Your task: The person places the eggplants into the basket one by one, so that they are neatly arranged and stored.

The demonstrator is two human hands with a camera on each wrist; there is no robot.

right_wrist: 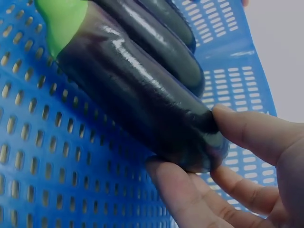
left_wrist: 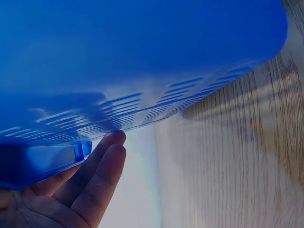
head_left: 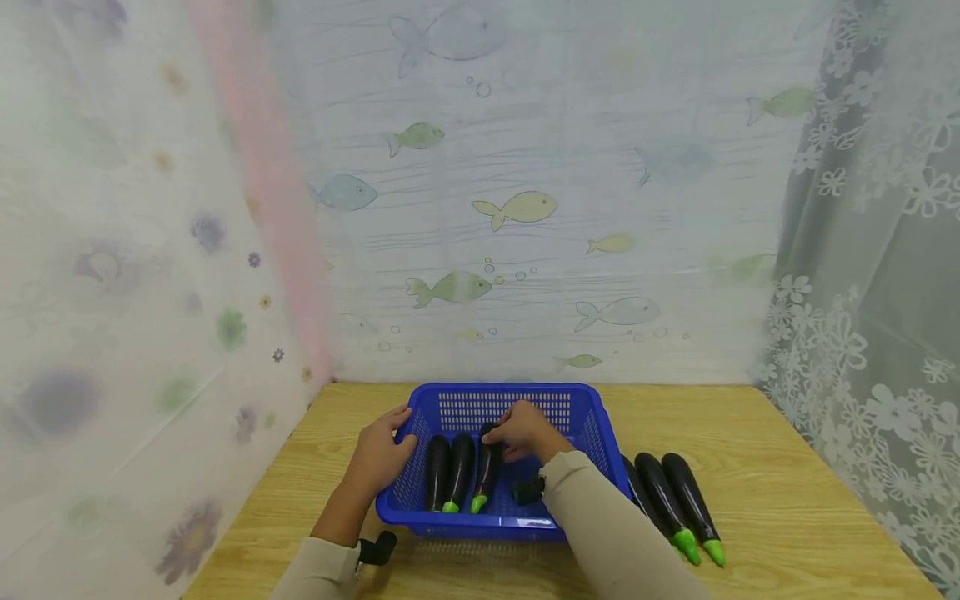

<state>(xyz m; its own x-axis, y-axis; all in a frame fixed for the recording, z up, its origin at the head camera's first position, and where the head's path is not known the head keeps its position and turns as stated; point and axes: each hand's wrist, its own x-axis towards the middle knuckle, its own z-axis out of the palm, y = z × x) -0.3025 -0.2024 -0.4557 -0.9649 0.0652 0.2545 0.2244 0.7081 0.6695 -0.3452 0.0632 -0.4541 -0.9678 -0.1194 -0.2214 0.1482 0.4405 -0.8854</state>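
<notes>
A blue plastic basket with slotted walls stands on the table. My left hand holds its left rim; in the left wrist view the fingers lie against the outer side, under the rim. Inside the basket, my right hand pinches the dark end of an eggplant between thumb and fingers, its green cap pointing toward me. Close beside it on the left lie a second eggplant and a third eggplant. In the right wrist view the held eggplant slants across the slotted floor.
Right of the basket, several eggplants lie side by side on the wood-grain table, partly covered by my right sleeve. A fish-patterned curtain hangs behind the table, with more curtains at both sides.
</notes>
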